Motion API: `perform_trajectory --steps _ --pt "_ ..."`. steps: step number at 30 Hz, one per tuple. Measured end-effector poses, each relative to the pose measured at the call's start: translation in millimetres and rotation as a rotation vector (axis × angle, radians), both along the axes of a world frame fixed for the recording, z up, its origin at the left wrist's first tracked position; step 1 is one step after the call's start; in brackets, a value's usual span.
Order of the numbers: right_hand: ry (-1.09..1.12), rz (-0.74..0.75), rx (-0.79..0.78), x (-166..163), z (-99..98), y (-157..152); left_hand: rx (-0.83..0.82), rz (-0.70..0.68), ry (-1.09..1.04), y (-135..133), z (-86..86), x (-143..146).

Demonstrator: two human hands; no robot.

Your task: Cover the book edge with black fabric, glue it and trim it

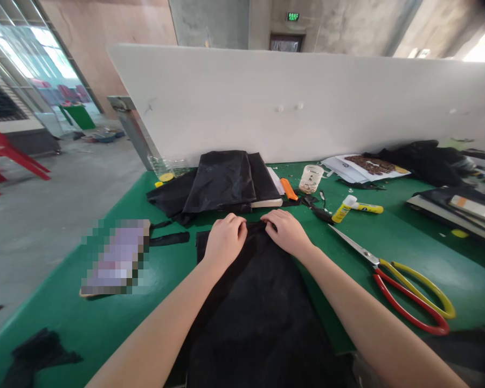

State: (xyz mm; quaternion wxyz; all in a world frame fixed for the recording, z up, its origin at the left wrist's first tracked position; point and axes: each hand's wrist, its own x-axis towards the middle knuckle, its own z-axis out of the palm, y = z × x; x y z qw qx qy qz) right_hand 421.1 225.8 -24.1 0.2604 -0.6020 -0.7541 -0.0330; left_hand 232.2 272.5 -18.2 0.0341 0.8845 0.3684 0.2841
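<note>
A large piece of black fabric (258,302) lies lengthwise over the green table and reaches down to the bottom of the view. At its far edge, my left hand (225,237) is closed with the fingers curled on the cloth. Close beside it on the right, my right hand (285,231) pinches the same edge, thumb against fingers. A short stretch of the edge shows between the two hands. Just beyond them sits a stack of folded black fabric (220,180). My fingertips partly hide the cloth they hold.
Open scissors (375,264) with red and yellow handles lie to the right. Glue sticks (343,209), a clear plastic cup (310,179) and an orange cutter (289,189) are farther back. A blurred phone-like object (117,258) lies left. A white partition (307,108) stands behind the green table (165,302).
</note>
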Motion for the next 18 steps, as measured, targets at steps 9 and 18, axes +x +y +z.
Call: perform_trajectory --steps 9,18 --pt "0.049 0.008 -0.029 -1.7 -1.5 1.4 0.012 0.026 0.006 0.1 -2.7 -0.4" --pt "0.097 -0.029 -0.056 -2.8 -8.5 8.4 -0.016 0.035 0.011 0.8 -2.8 0.5"
